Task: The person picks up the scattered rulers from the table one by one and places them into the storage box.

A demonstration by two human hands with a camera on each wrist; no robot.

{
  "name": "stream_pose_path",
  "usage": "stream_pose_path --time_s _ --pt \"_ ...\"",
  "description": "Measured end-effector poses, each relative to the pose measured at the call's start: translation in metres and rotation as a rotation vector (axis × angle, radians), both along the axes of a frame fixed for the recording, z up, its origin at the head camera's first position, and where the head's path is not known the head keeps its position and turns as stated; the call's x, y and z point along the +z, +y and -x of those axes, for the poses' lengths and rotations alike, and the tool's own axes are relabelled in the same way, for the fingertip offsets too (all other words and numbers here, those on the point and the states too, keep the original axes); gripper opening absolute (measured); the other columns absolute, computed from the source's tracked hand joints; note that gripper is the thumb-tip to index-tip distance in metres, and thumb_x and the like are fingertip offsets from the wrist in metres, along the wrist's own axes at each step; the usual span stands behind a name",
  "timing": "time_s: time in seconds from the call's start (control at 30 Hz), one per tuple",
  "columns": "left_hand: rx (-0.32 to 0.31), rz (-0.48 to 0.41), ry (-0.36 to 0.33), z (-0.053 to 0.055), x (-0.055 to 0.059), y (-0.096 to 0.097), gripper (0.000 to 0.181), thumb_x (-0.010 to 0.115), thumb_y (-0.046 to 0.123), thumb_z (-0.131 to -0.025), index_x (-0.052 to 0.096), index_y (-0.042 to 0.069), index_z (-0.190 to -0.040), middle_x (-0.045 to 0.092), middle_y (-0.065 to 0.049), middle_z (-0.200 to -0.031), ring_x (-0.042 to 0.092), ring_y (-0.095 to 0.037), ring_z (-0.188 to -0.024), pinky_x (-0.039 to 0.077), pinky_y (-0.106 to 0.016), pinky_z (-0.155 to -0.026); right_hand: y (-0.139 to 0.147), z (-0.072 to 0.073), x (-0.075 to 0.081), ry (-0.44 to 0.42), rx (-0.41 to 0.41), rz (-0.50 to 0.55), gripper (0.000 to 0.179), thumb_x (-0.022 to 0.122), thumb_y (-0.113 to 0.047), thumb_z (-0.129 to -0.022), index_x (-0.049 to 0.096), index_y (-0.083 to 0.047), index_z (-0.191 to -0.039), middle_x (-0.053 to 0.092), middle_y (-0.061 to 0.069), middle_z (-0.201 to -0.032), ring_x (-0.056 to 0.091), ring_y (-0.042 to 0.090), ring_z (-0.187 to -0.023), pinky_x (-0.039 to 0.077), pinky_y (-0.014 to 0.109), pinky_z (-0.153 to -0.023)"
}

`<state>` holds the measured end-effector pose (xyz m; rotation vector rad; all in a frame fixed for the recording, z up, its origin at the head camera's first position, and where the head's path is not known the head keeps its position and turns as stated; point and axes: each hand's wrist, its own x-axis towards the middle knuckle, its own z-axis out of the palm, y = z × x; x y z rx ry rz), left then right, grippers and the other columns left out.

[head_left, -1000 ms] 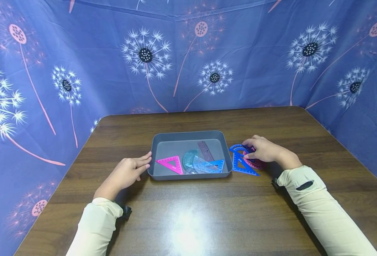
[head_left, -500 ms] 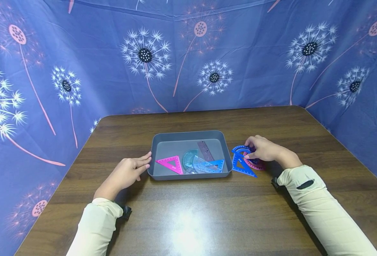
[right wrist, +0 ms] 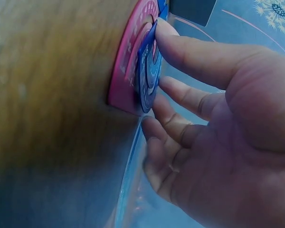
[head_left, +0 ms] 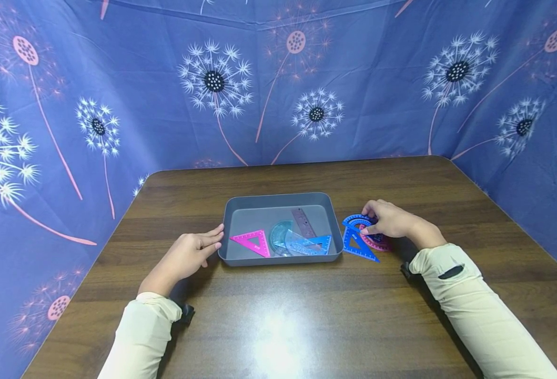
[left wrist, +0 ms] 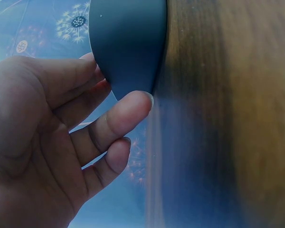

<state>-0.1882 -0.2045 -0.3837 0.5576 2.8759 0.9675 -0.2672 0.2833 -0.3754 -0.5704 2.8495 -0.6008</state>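
A grey tray [head_left: 278, 261] holds a pink set square [head_left: 254, 243], a teal protractor [head_left: 278, 234], a purple ruler [head_left: 303, 222], and a clear protractor overlapping a light blue set square [head_left: 325, 243]. At the tray's left wall, the fingertips of my left hand [head_left: 190, 252] touch it, fingers mostly straight. Right of the tray, my right hand [head_left: 389, 220] pinches a blue protractor [right wrist: 151, 71] between thumb and fingers. Beneath it lies a pink protractor [right wrist: 123, 78], partly covered. A dark blue set square [head_left: 360, 247] lies beside them, its upper end meeting the blue protractor.
The wooden table [head_left: 278, 316] bears everything, with a bright glare patch near its front. A blue dandelion-print cloth [head_left: 269, 105] hangs behind the table and along its sides.
The blue protractor has shifted slightly right with my right hand, and the dark blue set square has turned and slid slightly left. My left hand and the tray stay put.
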Motion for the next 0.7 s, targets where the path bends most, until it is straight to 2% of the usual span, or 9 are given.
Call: stream_pose_path --time_s 0.2,0.33,0.43,0.57,0.7 --pt "0.004 -0.004 -0.005 0.0 0.0 0.001 0.036 0.061 0.016 -0.1 0.061 0.005 -0.134 0.049 -0.007 -0.148 0.058 -0.017 -0.049 0.041 -0.028 -0.046 -0.001 0.001 0.004 0.009 -0.04 -0.022 0.047 0.085 -0.022 -0.079 0.059 0.005 -0.107 0.062 0.017 -0.097 0.058 0.034 -0.093 0.046 0.052 -0.085" --pt "0.009 -0.01 -0.009 0.0 0.001 0.001 0.036 0.061 0.016 -0.1 0.062 0.005 -0.134 0.049 -0.006 -0.148 0.058 -0.018 -0.049 0.041 -0.028 -0.046 -0.001 -0.001 0.008 -0.032 -0.08 -0.044 0.05 0.086 -0.026 -0.078 0.059 0.005 -0.108 0.064 0.017 -0.098 0.059 0.033 -0.092 0.047 0.051 -0.083" --pt "0.011 -0.013 -0.011 0.0 0.001 0.001 0.037 0.061 0.016 -0.1 0.062 0.005 -0.135 0.049 -0.006 -0.148 0.058 -0.018 -0.049 0.04 -0.028 -0.045 0.0 -0.003 0.013 -0.071 -0.113 -0.055 0.049 0.085 -0.027 -0.079 0.059 0.004 -0.105 0.064 0.015 -0.096 0.058 0.03 -0.087 0.048 0.046 -0.077" --pt "0.014 -0.012 -0.012 0.0 0.001 0.001 0.037 0.062 0.017 -0.1 0.062 0.005 -0.135 0.049 -0.006 -0.148 0.057 -0.018 -0.049 0.04 -0.028 -0.045 0.001 -0.005 0.02 -0.088 -0.131 -0.055 0.04 0.084 -0.026 -0.08 0.061 0.002 -0.097 0.061 0.009 -0.086 0.055 0.025 -0.079 0.045 0.036 -0.067" --pt "0.014 -0.014 -0.011 0.0 0.0 0.0 0.037 0.062 0.017 -0.1 0.062 0.005 -0.134 0.049 -0.006 -0.148 0.057 -0.018 -0.049 0.04 -0.028 -0.045 0.004 -0.007 0.026 -0.094 -0.133 -0.032 0.027 0.081 -0.021 -0.083 0.063 -0.001 -0.089 0.06 0.005 -0.081 0.053 0.023 -0.076 0.042 0.033 -0.066"
